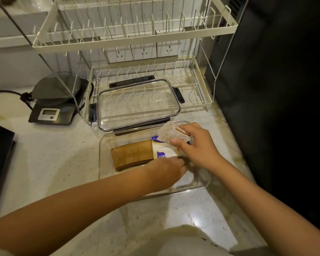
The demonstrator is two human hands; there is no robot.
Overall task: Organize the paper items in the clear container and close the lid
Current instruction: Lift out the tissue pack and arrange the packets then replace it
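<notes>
surface (54,163): pale speckled stone, glossy; carries everything
dish rack (201,100): cream wire, two tiers; sits at the back of the surface
lid (139,104): clear hard plastic, rounded rectangle, dark clip tabs; lies flat on the rack's lower tier, just behind the container, not yet on it
clear container (201,183): shallow clear tray, rounded corners; long axis runs left-right, right in front of the person
brown paper stack (132,154): flat kraft sheets, matte; lies in the container's left half, long axis left-right
white packet (163,152): glossy white-blue wrapper; touching the stack's right edge, inside the container
left hand (166,172): reaches in from lower left, fingers at the packet's near edge; grip hidden, cannot tell
right hand (196,145): pinches small paper slips (172,134) above the container's far right; free space lies below and toward the person; this hand is nearer it
</notes>
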